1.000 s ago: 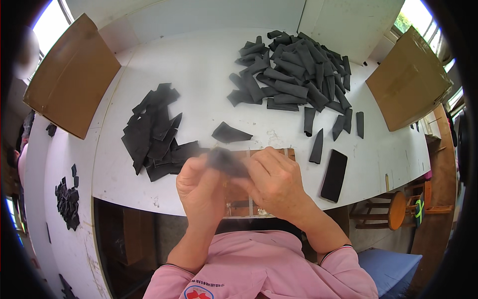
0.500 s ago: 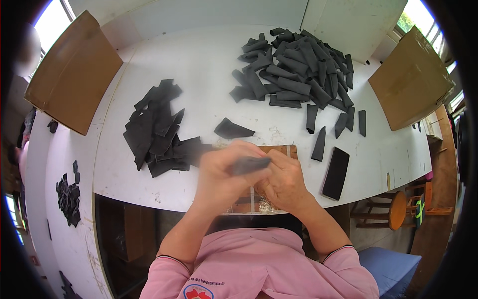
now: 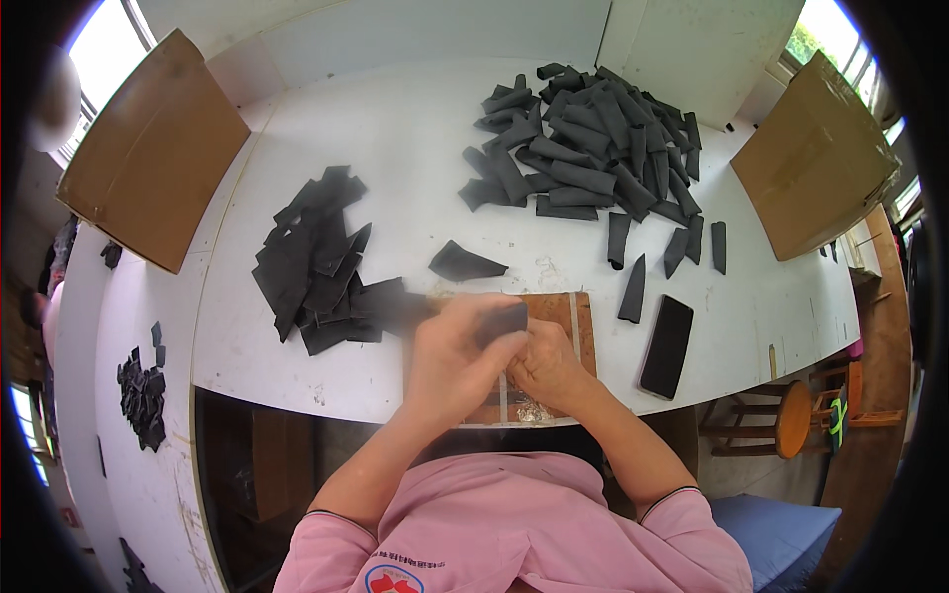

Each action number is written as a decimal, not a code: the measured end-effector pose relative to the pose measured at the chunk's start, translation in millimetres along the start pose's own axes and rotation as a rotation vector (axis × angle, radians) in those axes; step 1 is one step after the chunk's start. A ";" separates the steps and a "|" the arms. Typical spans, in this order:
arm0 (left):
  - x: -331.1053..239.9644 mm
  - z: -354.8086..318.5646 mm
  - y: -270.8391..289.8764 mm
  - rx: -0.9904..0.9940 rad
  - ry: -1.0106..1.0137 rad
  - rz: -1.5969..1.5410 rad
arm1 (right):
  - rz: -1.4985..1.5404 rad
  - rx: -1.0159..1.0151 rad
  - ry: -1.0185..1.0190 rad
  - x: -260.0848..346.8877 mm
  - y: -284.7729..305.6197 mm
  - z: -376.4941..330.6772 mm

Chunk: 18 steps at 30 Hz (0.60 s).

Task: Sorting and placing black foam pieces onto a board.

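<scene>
My left hand [image 3: 453, 346] is closed round a dark grey fabric piece [image 3: 505, 320], whose rolled end shows between thumb and fingers. Pressed against it is my right hand [image 3: 550, 368], fingers curled together; what they pinch is hidden. Both hands are above a brown board [image 3: 583, 341] with pale tape strips at the table's front edge. A single flat grey piece [image 3: 465, 263] lies just beyond my left hand. To the left is a heap of flat dark pieces [image 3: 311, 262], its near end beside my left wrist.
A large pile of rolled grey tubes [image 3: 593, 148] is at the back right, with several loose ones in front. A black phone [image 3: 667, 346] lies to the right. Cardboard boxes stand on the left [image 3: 158, 148] and right [image 3: 816, 158]. A wooden stool [image 3: 789, 419] is beyond the table's right edge.
My right hand has drawn slightly down and left, and my left hand has turned, with the grey piece's end now angled more upright. The piles lie as before.
</scene>
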<state>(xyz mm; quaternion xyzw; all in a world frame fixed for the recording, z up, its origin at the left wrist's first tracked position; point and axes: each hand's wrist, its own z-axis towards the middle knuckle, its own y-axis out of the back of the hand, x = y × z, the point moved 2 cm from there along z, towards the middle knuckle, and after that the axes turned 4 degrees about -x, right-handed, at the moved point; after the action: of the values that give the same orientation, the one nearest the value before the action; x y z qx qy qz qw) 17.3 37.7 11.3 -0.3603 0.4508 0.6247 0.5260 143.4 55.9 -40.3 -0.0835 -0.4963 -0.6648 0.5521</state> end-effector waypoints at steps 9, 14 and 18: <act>-15.5 -4.5 18.7 -0.232 0.031 -0.639 | -0.083 0.030 -0.096 28.6 16.9 15.3; 2.5 -6.7 30.5 -0.319 0.089 -0.786 | -0.110 0.054 -0.015 23.1 4.6 11.3; 1.9 -3.7 35.5 -0.197 0.022 -0.654 | -0.091 0.041 -0.017 23.6 5.2 10.6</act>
<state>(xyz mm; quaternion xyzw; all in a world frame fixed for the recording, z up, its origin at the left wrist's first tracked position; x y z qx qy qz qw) -18.0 33.4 14.8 -0.5413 0.2546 0.4598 0.6563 134.2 49.1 -16.5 -0.0550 -0.5179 -0.6780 0.5186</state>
